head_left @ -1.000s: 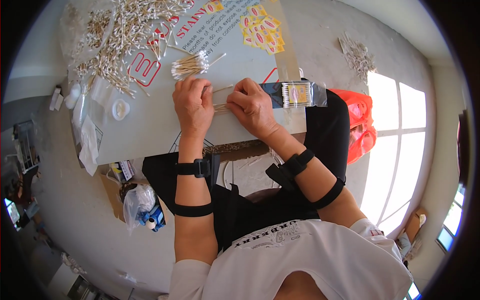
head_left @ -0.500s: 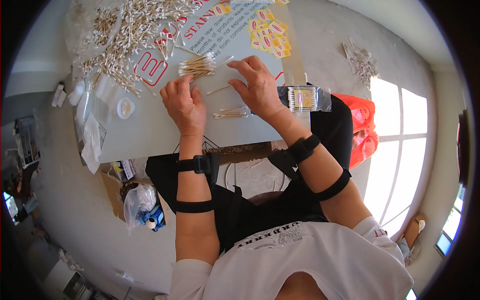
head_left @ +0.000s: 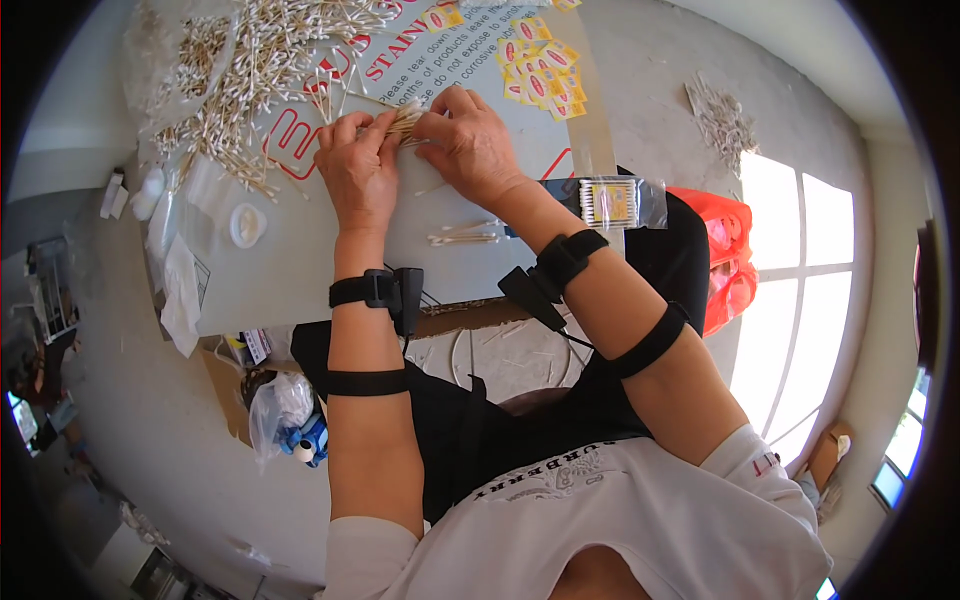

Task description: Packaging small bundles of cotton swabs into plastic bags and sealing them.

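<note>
Between my two hands, on the grey printed board, is a bundle of cotton swabs with wooden sticks and white tips. My left hand has its fingers closed on the bundle's left end. From the other side, my right hand grips the same bundle with thumb and fingers, partly hiding it. A few loose swabs lie nearer me, below my right hand. Beside my right forearm, at the board's right edge, rests a clear packet of swabs with a yellow card.
A large heap of swabs covers the far left, partly in clear plastic. Yellow cards are scattered at the far right. A small round white dish sits on the left. A red bag stands right of the board; a cardboard box is below left.
My right hand has moved left onto the swab bundle, and its fingers have closed in. The left hand has shifted slightly up and left, so both hands now hold the bundle.
</note>
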`<state>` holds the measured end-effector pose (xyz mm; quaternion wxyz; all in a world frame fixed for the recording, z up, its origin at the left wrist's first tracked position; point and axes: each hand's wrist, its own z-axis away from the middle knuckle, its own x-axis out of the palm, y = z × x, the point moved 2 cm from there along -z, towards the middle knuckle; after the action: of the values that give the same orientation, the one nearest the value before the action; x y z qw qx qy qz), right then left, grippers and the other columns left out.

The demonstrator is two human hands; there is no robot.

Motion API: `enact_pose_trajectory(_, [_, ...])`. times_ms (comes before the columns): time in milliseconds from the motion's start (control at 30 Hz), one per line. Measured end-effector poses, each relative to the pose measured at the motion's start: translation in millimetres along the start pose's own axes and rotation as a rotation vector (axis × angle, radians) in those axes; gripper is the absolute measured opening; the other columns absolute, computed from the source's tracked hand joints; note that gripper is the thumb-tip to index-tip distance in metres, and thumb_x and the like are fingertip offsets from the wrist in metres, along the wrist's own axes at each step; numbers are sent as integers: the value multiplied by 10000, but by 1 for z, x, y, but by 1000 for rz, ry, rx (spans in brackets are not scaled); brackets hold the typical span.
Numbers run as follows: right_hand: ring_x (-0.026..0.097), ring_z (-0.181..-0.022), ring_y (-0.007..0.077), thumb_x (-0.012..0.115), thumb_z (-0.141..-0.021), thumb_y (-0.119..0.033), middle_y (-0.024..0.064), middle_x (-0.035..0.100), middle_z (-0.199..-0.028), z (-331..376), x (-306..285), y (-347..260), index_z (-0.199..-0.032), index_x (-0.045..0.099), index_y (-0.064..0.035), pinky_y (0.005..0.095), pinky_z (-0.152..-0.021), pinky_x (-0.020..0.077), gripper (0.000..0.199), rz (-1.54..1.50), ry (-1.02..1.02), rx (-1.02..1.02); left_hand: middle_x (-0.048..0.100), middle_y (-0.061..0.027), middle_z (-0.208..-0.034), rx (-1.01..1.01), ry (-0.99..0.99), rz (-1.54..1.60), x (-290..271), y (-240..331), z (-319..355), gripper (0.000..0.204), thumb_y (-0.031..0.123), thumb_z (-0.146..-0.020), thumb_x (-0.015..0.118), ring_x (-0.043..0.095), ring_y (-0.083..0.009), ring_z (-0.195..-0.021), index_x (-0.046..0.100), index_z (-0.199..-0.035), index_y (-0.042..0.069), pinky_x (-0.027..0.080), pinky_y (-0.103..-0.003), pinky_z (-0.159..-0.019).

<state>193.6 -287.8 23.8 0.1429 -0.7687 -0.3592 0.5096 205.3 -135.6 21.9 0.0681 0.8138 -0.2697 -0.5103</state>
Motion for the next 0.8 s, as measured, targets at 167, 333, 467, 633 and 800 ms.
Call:
enact_pose_trajectory(167, [555, -921, 266, 736, -634, -98, 45, 568, -949, -5, -3, 4, -815, 694, -140, 387, -790, 475, 192, -7, 74, -51, 610, -40, -936, 48, 31, -9, 4, 4, 4, 279, 79, -809, 697, 547, -265, -920, 729, -1078, 145, 463, -393, -813])
enact_pose_trajectory(333, [555, -916, 268, 708, -659, -97, 47, 570, -954, -6, -5, 1, -814, 690, -142, 384, -788, 474, 163, 67, 68, -145, 565, -31, -1016, -20, 1, 43, 10, 0, 8, 255, 110, -848, 663, 514, -267, -1010, 704, -1096, 144, 406, -438, -873])
enact_pose_trajectory(467, [565, -902, 276, 699, -680, -98, 52, 571, -928, -2, -10, 5, -788, 675, -131, 394, -763, 482, 114, 48, 99, -58, 562, -31, -1017, -16, 4, 65, 13, -2, 8, 257, 117, -852, 662, 513, -267, -1010, 703, -1104, 145, 404, -437, -876])
enact_pose_trajectory(633, [589, -870, 274, 718, -681, -87, 49, 570, -874, 10, -11, 16, -746, 643, -114, 396, -715, 505, 102, 87, -29, 26, 560, -27, -1016, -20, 18, 75, 16, -5, 9, 282, 125, -847, 671, 513, -267, -1004, 701, -1125, 165, 406, -430, -877])
enact_pose_trajectory(800, [591, -871, 281, 746, -686, -87, 56, 566, -868, 20, -22, 2, -862, 659, -121, 392, -735, 502, 199, -31, -150, -33, 560, -26, -1014, -14, 34, 90, 15, -5, 10, 272, 141, -860, 668, 517, -266, -994, 704, -1128, 176, 407, -427, -877])
